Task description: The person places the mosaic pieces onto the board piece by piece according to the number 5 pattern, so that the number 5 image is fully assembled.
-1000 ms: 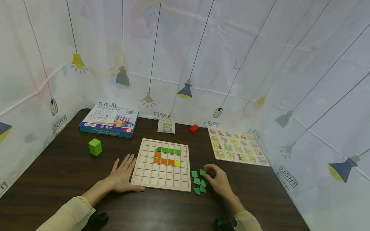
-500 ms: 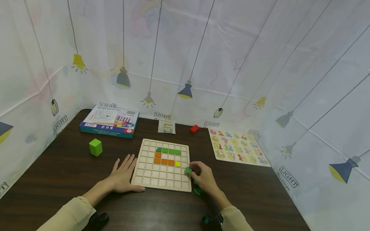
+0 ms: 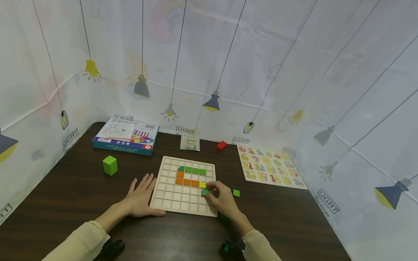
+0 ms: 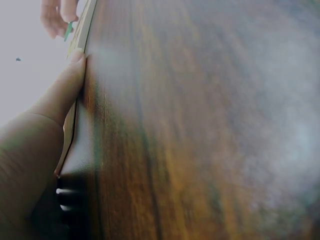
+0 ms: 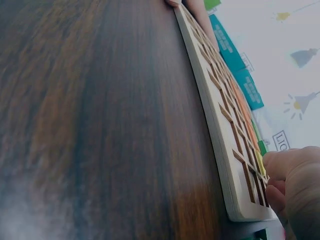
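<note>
My left hand [image 3: 141,198] lies spread on the table, fingers along the left edge of the wooden grid board [image 3: 177,208], thumb at its near edge. In the left wrist view its thumb [image 4: 70,80] meets the board's side. My right hand [image 3: 225,199] pinches a green tile [image 3: 205,192] between thumb and fingertips, over the board's right part, just nearer than the yellow tile [image 3: 203,185]. A row of green tiles [image 3: 195,170] and several orange tiles [image 3: 187,182] sit in the board's squares. In the left wrist view the pinched tile stands on edge.
One green square tile [image 3: 236,193] lies right of my right hand; other green pieces [image 3: 223,217] are mostly hidden under it. Behind the board are a pattern card [image 3: 190,143], a red block [image 3: 221,145], a number board [image 3: 271,166] and a box [image 3: 125,136]. A green block [image 3: 110,165] stands left.
My right hand has picked up a green tile from the loose pieces at the right and carried it left over the board. The left hand stays in place.
</note>
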`<state>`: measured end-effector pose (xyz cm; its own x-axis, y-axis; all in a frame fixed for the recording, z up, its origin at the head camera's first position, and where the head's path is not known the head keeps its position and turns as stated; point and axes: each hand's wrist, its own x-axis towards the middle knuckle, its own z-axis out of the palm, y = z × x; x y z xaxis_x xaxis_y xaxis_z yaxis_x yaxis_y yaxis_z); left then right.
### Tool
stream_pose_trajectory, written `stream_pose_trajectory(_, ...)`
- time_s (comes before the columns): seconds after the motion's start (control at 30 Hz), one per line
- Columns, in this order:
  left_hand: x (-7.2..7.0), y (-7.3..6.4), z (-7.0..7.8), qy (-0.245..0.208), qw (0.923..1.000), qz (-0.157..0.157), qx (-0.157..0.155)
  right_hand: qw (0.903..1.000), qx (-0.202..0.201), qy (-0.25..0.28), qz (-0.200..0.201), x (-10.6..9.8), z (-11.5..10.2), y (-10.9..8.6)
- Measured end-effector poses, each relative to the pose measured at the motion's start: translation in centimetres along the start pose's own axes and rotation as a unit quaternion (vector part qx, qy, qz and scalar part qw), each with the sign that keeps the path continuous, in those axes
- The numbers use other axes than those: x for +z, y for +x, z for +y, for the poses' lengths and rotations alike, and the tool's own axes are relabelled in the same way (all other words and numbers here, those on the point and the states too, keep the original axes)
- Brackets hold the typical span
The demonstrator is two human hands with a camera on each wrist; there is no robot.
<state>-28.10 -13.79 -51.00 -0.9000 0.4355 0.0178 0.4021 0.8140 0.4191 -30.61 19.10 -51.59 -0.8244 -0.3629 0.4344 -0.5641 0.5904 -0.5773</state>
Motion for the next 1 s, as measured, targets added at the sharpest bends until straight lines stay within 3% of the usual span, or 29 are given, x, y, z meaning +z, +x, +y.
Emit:
stream_pose_trajectory(0.3,0.76,0.26,-0.50,-0.018,0.9998,0.010,0.005,0.9998,0.019,0.008,-0.008,0.63,-0.16,0.51)
stream_pose_trajectory(0.6,0.07,0.09,-0.05,0.003,1.0000,-0.002,-0.004,1.0000,0.004,-0.002,-0.006,0.86,-0.21,0.66)
stream_pose_trajectory(1.0,0.37,0.21,-0.19,-0.002,1.0000,0.002,-0.002,0.9998,-0.013,0.012,0.006,0.60,-0.03,0.47)
